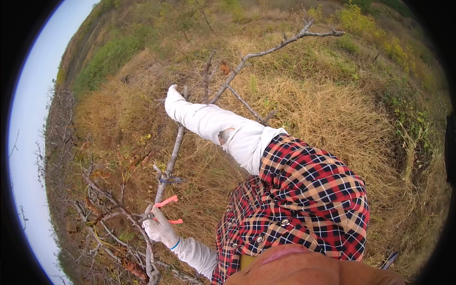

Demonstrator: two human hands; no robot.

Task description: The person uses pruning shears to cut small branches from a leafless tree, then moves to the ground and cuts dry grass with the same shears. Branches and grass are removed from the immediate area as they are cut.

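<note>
My left hand (158,225), in a white knit glove, grips pruning shears (165,203) with red handles. The handles stand apart towards my body, and the dark metal end lies among thin twigs. A long grey branch (173,156) runs from beside this hand up behind my right forearm. Beyond the forearm it continues as a forked bare limb (262,53). My right hand (173,99), white-gloved, is at the branch near a short upright stub (185,92). Its fingers are hidden, so its grip does not show. Blue twine (172,180) is wrapped round the branch between my hands.
Tangled cut branches (117,231) lie at the lower left. Dry grass (320,110) covers the slope, with green shrubs (107,60) beyond. A side twig (245,103) sticks out near my right sleeve. A dark, slim object (389,260) lies in grass at the lower right.
</note>
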